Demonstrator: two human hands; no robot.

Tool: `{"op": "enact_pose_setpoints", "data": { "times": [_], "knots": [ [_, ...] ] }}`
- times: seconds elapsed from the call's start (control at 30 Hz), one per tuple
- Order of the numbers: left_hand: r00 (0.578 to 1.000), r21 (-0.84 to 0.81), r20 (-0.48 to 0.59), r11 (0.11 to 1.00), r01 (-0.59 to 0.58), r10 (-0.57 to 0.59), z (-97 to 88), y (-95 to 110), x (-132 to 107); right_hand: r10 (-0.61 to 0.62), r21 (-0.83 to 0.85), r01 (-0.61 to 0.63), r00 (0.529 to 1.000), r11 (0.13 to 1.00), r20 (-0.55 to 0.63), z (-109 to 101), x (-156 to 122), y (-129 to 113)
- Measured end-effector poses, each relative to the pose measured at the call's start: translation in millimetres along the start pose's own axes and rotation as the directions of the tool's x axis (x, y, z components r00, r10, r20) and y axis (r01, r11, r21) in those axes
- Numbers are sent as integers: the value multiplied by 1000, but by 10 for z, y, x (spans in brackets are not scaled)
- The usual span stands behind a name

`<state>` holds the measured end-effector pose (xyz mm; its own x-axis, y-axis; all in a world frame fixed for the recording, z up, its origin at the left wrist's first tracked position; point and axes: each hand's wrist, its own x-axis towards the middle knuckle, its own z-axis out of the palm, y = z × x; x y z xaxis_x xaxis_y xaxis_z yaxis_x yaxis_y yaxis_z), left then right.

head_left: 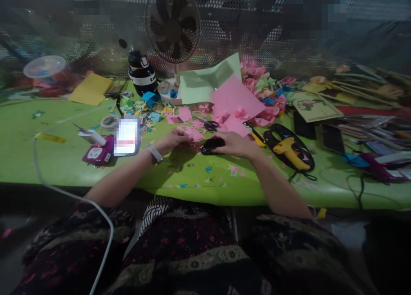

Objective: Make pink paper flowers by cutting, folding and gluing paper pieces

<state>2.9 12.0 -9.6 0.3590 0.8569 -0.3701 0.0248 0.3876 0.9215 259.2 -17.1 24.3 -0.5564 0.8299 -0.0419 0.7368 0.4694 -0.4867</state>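
Note:
My left hand [173,140], with a white band at its wrist, pinches a folded piece of pink paper [195,134] over the table. Close on its right, my right hand [236,144] is wrapped round a black stapler [212,147] whose front end points left at the pink piece. Whether the stapler touches the paper I cannot make out. Just behind both hands lie dark-handled scissors [212,125] among pink scraps. A large pink sheet [236,100] and a pale green sheet [205,83] rest farther back.
A fan [173,27] and a dark bottle [142,74] stand at the back. A lit phone [126,136] and a purple power strip [99,153] with a white cable sit left. Right are a yellow glue gun [290,151] and dark phones [332,138]. Paper scraps litter the green table [192,192].

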Motion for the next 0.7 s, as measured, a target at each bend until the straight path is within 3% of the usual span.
{"op": "enact_pose_setpoints", "data": {
  "times": [0.2, 0.4, 0.6, 0.7],
  "knots": [
    [996, -21, 19, 996, 88, -87, 194, -62, -26, -7, 50, 9, 999, 999, -36, 21, -17, -115],
    [974, 48, 141, 984, 171, -176, 194, -127, -140, 17, 42, -15, 999, 999, -39, 39, -23, -88],
    [971, 54, 160, 984, 172, -179, 212, -136, -139, 14, 93, -13, 1000, 996, -7, 16, -17, -103],
    [975, 58, 143, 984, 166, -173, 235, -112, -141, 39, 176, -25, 996, 984, -77, -20, 10, -155]
  ]
}}
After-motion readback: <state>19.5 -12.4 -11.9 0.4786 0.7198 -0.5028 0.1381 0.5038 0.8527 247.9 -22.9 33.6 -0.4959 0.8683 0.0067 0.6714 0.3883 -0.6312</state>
